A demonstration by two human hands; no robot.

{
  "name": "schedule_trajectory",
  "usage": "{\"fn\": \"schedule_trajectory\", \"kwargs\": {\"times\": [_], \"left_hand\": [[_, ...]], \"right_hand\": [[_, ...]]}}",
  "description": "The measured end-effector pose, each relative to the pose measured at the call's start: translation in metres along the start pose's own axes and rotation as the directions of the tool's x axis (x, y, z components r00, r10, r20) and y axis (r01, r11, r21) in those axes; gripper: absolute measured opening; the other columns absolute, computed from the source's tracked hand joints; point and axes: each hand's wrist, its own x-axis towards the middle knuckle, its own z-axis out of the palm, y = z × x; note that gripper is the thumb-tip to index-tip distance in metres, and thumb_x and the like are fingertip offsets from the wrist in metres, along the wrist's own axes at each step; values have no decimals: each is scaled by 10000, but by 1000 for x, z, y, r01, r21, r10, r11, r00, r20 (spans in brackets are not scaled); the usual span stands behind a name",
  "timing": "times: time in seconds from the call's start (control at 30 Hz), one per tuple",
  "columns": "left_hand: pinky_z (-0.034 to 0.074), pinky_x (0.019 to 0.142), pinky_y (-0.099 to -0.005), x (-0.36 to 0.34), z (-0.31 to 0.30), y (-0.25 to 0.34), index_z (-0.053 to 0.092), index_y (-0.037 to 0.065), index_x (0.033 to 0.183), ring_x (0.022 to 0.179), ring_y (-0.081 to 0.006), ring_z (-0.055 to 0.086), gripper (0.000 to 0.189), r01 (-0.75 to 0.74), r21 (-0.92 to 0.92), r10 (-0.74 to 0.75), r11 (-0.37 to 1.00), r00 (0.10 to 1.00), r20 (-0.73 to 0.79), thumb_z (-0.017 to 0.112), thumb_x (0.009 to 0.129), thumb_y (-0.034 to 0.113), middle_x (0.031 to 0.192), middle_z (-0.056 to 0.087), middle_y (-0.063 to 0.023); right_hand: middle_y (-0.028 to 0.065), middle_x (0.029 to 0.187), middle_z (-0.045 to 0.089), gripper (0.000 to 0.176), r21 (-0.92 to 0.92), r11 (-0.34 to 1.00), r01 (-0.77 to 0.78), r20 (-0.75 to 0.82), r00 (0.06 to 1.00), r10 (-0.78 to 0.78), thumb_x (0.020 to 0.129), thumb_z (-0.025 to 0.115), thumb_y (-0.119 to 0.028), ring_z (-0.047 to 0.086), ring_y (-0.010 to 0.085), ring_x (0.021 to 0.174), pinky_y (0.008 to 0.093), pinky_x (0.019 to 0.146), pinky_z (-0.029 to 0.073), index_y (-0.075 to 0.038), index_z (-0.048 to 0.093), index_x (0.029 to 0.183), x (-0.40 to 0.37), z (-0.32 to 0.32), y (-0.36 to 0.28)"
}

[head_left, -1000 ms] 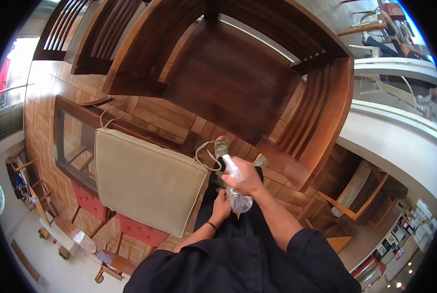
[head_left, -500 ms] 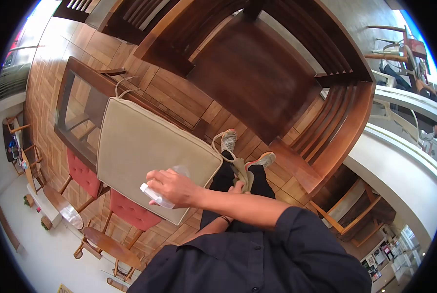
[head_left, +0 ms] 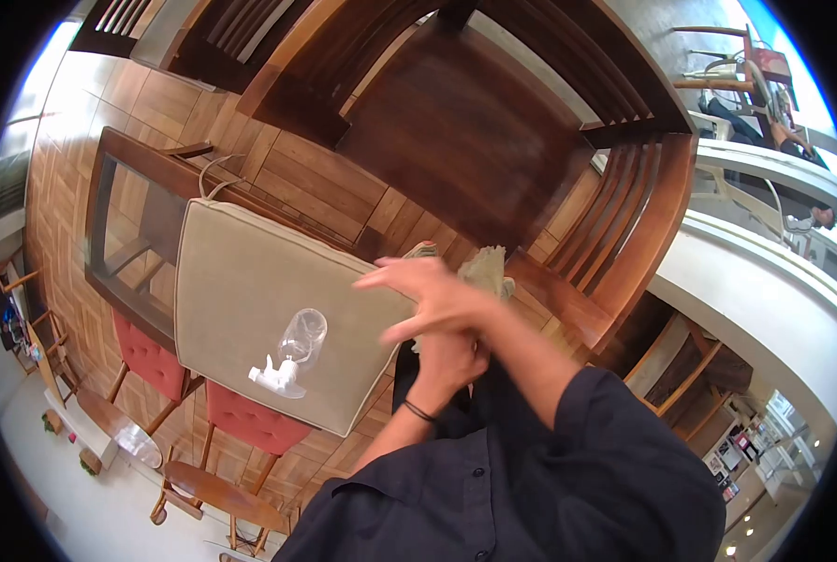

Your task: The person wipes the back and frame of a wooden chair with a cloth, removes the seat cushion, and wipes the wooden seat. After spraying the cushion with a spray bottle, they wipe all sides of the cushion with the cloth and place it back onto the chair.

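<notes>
A clear spray bottle with a white nozzle (head_left: 283, 361) lies on its side on the beige seat cushion (head_left: 241, 272). My right hand (head_left: 433, 295) is open and empty, its fingers spread above the cushion's right edge. Just below it, partly covered by my right wrist, my left hand (head_left: 451, 361) is closed on a greenish cloth (head_left: 482, 272). Part of the cloth shows beyond my right wrist; the rest is hidden. A dark band circles my left wrist.
A dark wooden armchair (head_left: 465, 122) stands ahead, with slatted sides. The cushion rests by a wooden chair frame (head_left: 95, 211) on the left. Red tufted seats (head_left: 250, 417) are below the cushion. A white ledge (head_left: 756, 281) runs along the right; people sit beyond it.
My right hand has let go of the spray bottle, opened and moved right, over my left hand. The bottle now lies on the cushion. The cloth has shifted up and right.
</notes>
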Motion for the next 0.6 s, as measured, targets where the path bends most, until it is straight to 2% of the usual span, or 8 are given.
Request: {"fn": "schedule_trajectory", "kwargs": {"times": [0.03,0.1,0.2,0.3,0.4,0.43,0.47,0.6], "left_hand": [[519,704,-430,13,-24,7,679,160,1100,890,-312,644,358,6,-84,-1,996,998,69,630,747,121,911,609,-78],[528,650,-413,42,-66,23,687,188,1092,817,-299,646,387,-67,-113,80,991,990,115,620,725,87,845,595,-66],[530,637,-390,76,-97,28,671,197,1068,800,-247,642,416,-122,35,113,992,973,203,633,678,56,868,605,-48],[526,639,-388,112,-103,23,666,194,1069,788,-248,637,428,-195,195,171,961,976,132,634,670,44,839,589,-43],[490,629,-396,150,-84,12,644,153,973,756,-262,601,334,-236,295,207,926,970,128,624,672,10,786,546,-44],[485,651,-398,164,-77,7,641,145,951,776,-267,593,313,-268,306,237,913,962,135,628,673,1,797,548,-45],[480,672,-400,178,-70,2,638,136,929,797,-272,585,293,-296,319,265,900,954,139,632,674,-8,807,551,-47],[445,698,-391,224,-59,6,622,118,879,809,-267,552,248,-366,375,355,852,929,101,646,678,-27,807,536,-47]], "right_hand": [[155,1393,557,789,66,997,33,-34,999,-31,803,712,-605,454,385,1342,481,1115,348,-69,552,1358,-24,-18,32],[152,1398,564,710,537,835,-120,216,976,1,799,756,-452,503,355,1301,467,1079,385,-86,553,1374,-70,-46,64],[114,1242,647,545,306,827,-472,365,860,357,730,783,-280,579,327,1158,465,990,435,-99,641,1223,-110,-53,61],[97,938,657,323,-189,918,-347,-185,931,314,708,767,-223,607,303,981,450,829,453,-82,668,981,-123,-47,74],[61,792,561,198,-546,729,-412,-506,856,105,689,738,-144,568,287,823,399,709,402,-120,599,829,-126,-64,67],[60,752,549,151,-562,686,-462,-604,796,42,689,706,-111,580,252,787,363,688,377,-135,611,803,-128,-73,75],[58,788,568,179,-491,701,-517,-649,754,100,673,659,-61,596,251,792,393,698,395,-147,627,827,-134,-83,83],[45,782,560,183,-430,640,-636,-825,565,7,683,655,-50,594,249,769,384,691,396,-131,636,847,-151,-124,86]]}}
